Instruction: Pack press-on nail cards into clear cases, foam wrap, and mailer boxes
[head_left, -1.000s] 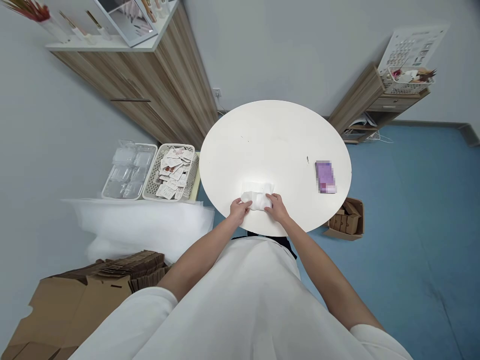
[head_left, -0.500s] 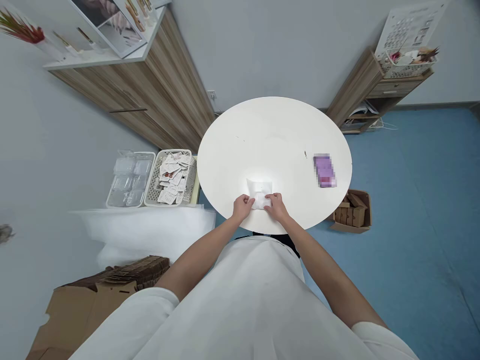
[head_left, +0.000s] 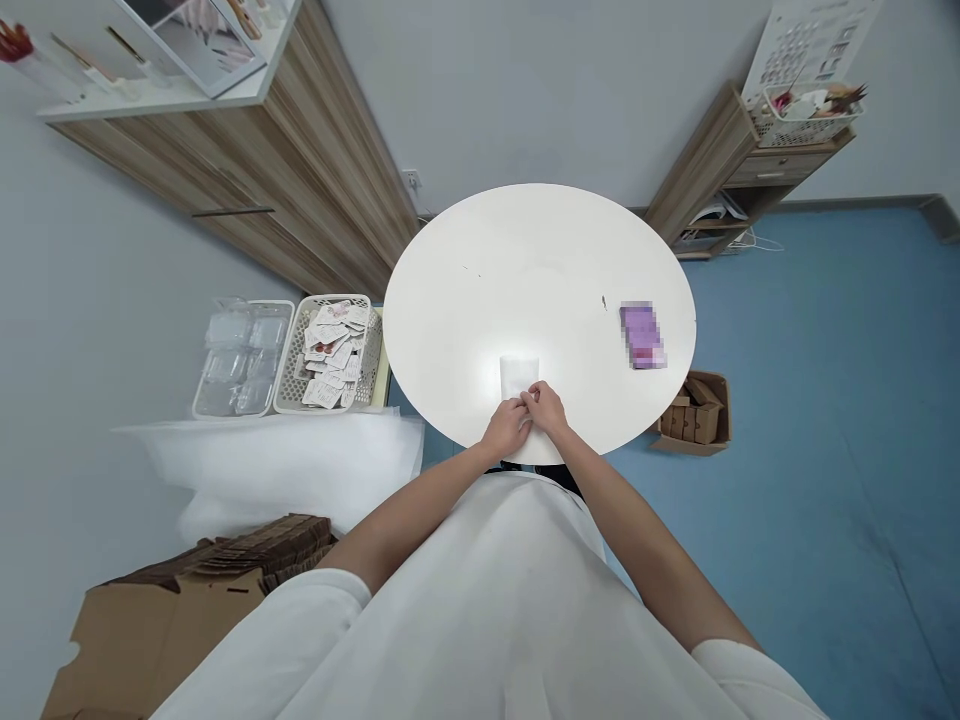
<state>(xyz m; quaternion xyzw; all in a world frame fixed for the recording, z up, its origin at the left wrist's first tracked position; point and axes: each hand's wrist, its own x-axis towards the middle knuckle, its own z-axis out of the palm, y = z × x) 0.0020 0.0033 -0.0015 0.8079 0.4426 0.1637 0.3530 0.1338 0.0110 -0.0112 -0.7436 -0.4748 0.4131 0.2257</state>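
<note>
A small whitish, translucent sheet (head_left: 519, 373), looking like foam wrap, lies near the front edge of the white oval table (head_left: 465, 310). Its near part is mostly covered by my hands. My left hand (head_left: 507, 428) rests at the near left of the sheet, fingers closed on it. Beside it, my right hand (head_left: 546, 408) pinches at the sheet's near right, its fingertips meeting those of the left. Whether something is wrapped inside the near part cannot be seen.
A blurred purple packet (head_left: 642, 335) lies on the table's right. Left of the table stand a basket of printed cards (head_left: 334, 350), a tray of clear plastic boxes (head_left: 244, 355), white sheeting (head_left: 285, 460) and flat cardboard (head_left: 142, 630). An open carton (head_left: 694, 415) sits on the floor right.
My hands have come together; the left moved right and nearer to me. The sheet now looks narrower and flatter, its near part under my fingers. The view has shifted slightly.
</note>
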